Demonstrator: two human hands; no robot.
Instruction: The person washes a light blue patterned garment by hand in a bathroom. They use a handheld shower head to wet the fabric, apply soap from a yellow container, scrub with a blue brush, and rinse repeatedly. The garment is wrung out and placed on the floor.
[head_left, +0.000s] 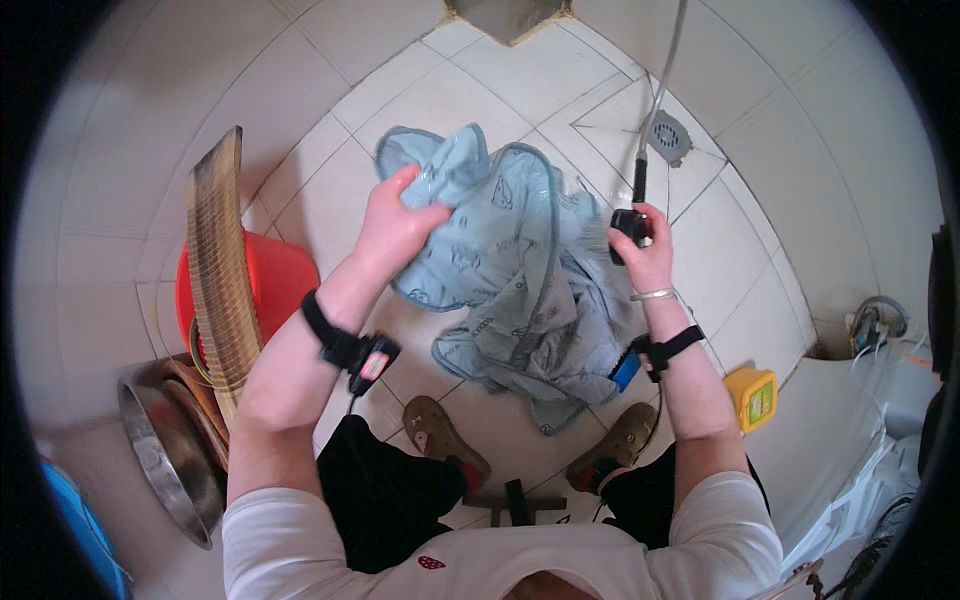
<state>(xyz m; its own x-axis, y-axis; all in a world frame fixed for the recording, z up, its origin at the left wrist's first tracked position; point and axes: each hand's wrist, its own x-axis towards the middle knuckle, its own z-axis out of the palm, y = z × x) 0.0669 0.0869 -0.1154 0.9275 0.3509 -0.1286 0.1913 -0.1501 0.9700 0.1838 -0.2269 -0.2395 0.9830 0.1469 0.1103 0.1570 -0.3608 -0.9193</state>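
Note:
My left hand grips the upper left part of a wet light blue printed cloth with darker blue edging. The rest of the cloth hangs and spreads in folds over the tiled floor. My right hand is closed on a black shower head, whose grey hose runs up past the top of the view. Water sprays from it leftward onto the cloth. A blue-edged object, perhaps a brush, lies by the cloth below my right hand, partly hidden.
At left, a ridged wooden washboard leans before a red bucket, near a steel basin. A round floor drain lies upper right. A yellow tub stands beside a white appliance at right. My shoes flank the cloth's lower end.

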